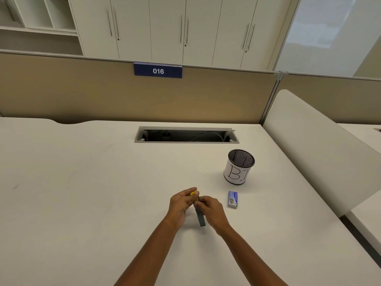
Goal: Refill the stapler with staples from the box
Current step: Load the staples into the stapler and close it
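My left hand (181, 203) and right hand (212, 211) together, both clamped on the stapler (201, 217), staple box (232, 199) lay closed near on the desk (82, 182), beside mesh cup (239, 167).

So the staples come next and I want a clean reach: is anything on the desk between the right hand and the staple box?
Nothing visible. The staple box lies flat on the desk, just right of the right hand, with bare surface between them. The mesh cup stands behind the box, out of that path. Both hands are on the stapler.
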`<act>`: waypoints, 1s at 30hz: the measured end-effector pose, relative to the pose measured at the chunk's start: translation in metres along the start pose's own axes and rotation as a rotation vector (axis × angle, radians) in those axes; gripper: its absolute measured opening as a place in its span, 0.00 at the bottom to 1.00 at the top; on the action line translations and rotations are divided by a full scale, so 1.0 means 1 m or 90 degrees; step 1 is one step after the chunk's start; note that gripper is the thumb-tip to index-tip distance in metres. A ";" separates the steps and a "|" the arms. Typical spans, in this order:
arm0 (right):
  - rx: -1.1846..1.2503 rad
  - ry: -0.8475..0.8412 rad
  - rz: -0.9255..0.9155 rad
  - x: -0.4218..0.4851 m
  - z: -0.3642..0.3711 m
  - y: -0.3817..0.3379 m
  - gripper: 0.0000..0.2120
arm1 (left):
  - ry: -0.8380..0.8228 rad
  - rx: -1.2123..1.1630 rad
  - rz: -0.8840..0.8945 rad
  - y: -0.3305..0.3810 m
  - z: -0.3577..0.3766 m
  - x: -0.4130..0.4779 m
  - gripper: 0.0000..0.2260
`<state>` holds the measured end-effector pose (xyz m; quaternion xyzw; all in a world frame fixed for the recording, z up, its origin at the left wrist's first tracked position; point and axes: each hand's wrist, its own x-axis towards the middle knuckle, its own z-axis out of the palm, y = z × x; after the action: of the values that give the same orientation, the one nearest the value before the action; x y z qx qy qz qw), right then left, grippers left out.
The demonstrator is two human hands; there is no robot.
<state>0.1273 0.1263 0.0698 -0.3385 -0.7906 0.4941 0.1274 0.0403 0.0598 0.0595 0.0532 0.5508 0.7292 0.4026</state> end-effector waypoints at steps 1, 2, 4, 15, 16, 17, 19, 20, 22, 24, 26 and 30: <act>-0.009 0.005 -0.002 0.000 0.000 0.000 0.10 | 0.007 -0.001 0.002 0.000 0.001 0.000 0.14; -0.015 0.009 -0.004 0.001 0.001 0.001 0.10 | 0.011 0.002 0.004 0.000 0.001 0.001 0.14; -0.015 0.012 -0.002 0.002 0.000 0.001 0.10 | 0.005 0.012 0.007 0.000 0.002 0.001 0.14; -0.024 0.043 0.022 0.012 0.005 0.002 0.14 | 0.056 0.392 0.136 0.001 -0.007 -0.001 0.15; -0.041 0.056 0.022 0.014 0.008 0.001 0.14 | 0.097 0.480 0.184 0.001 -0.010 -0.001 0.15; -0.066 0.068 0.024 0.016 0.011 0.001 0.15 | 0.134 0.552 0.228 0.000 -0.012 -0.001 0.15; -0.115 0.083 0.028 0.020 0.018 0.000 0.15 | 0.189 0.705 0.291 -0.002 -0.018 0.001 0.16; -0.131 0.087 0.031 0.022 0.021 -0.001 0.15 | 0.203 0.799 0.304 -0.002 -0.022 0.003 0.17; -0.162 0.090 0.032 0.026 0.026 -0.004 0.13 | 0.207 0.961 0.290 -0.005 -0.029 0.006 0.20; -0.194 0.087 0.033 0.030 0.031 -0.008 0.13 | 0.202 1.029 0.250 -0.009 -0.034 0.008 0.21; -0.220 0.084 0.041 0.035 0.036 -0.011 0.15 | 0.197 1.068 0.221 -0.013 -0.038 0.008 0.22; -0.284 0.101 0.048 0.040 0.042 -0.015 0.18 | 0.193 1.108 0.197 -0.016 -0.044 0.009 0.23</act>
<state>0.0693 0.1192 0.0576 -0.4257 -0.8544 0.2832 0.0927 0.0202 0.0329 0.0257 0.3164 0.9426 0.0985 0.0399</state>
